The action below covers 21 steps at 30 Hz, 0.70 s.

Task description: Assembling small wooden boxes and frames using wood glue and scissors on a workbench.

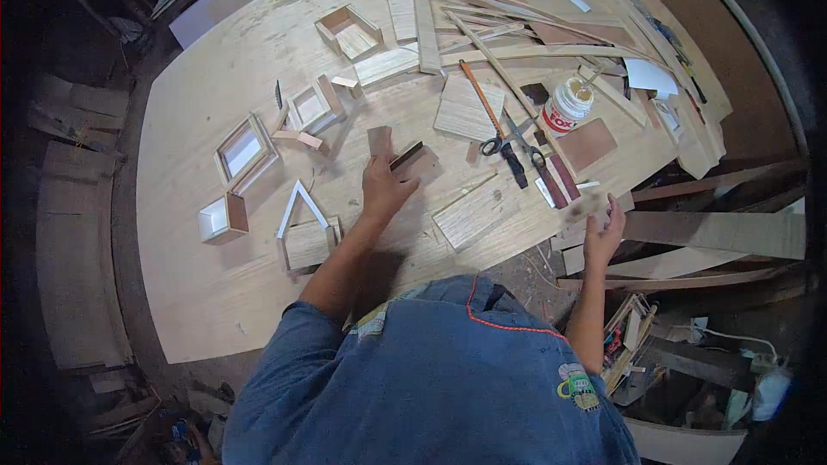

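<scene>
On the table (215, 293), the left hand (383, 189) is pressing a wood piece (405, 158), fingers closed over it. The right hand (603, 228) is hovering at the edge, blurred; its grip is unclear.

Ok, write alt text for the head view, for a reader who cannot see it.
Seen from above, a person at a plywood table presses the left hand on a small dark block, while the right hand hovers, blurred, at the table's edge. Small wooden box frames, strips, scissors and a glue jar lie around.
</scene>
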Available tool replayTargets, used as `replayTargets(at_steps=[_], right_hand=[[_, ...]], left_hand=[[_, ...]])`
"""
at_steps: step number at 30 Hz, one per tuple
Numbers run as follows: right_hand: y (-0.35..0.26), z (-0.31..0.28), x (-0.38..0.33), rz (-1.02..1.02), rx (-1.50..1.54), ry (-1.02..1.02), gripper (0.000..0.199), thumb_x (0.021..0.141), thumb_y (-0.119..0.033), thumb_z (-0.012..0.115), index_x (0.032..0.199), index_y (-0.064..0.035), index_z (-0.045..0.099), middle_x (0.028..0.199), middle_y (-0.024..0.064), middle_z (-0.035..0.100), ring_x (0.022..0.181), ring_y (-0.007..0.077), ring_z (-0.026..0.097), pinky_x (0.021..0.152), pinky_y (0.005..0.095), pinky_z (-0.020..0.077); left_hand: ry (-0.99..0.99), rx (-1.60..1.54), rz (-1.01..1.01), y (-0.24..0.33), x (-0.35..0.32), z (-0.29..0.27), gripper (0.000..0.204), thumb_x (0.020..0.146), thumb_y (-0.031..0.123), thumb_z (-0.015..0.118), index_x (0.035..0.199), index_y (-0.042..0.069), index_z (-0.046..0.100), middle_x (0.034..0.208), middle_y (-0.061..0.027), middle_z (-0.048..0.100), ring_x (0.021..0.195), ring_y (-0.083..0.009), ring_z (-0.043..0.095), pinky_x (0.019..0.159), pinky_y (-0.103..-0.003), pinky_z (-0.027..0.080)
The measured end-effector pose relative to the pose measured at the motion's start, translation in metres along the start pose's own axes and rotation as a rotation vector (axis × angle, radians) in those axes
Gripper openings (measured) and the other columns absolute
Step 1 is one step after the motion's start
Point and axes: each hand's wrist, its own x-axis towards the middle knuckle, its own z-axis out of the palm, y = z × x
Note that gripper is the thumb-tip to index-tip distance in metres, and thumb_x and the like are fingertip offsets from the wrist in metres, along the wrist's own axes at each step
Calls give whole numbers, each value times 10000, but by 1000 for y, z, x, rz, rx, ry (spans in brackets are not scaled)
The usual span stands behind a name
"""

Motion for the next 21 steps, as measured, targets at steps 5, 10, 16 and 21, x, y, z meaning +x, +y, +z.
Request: replayTargets(at_steps=[5, 10, 16, 21], right_hand=[[-7, 3, -2, -56, 31, -8, 536, 720, -21, 635, 1241, -43, 510, 1222, 171, 513, 1156, 329, 469, 972, 391, 384], [-18, 9, -4, -122, 33, -1, 524, 715, -44, 639, 1226, -31, 518, 1215, 188, 512, 1146, 339, 476, 989, 397, 367], [-57, 34, -3, -328, 108, -60, 320, 724, -24, 630, 1044, -20, 624, 1038, 151, 615, 1002, 319, 553, 921, 392, 401], [-118, 82, 1, -519, 211, -303, 240, 721, -34, 640, 961, -17, 642, 988, 161, 625, 957, 338, 556, 851, 406, 436]], left_hand=[[-9, 85, -40, 1, 2, -1, 998, 551, 125, 793, 1414, 93, 293, 946, -175, 625, 917, -335, 599, 830, -410, 478], [-8, 112, 23, -1, 2, 0, 1011, 547, 123, 800, 1416, 84, 287, 953, -175, 623, 916, -329, 600, 829, -410, 478], [-25, 102, 38, 2, 0, -3, 1017, 546, 111, 799, 1419, 79, 279, 971, -159, 619, 919, -321, 596, 847, -411, 462], [19, 53, 67, -6, -9, -4, 1024, 565, 87, 794, 1433, 90, 252, 1103, -155, 571, 1049, -314, 535, 917, -398, 430]])
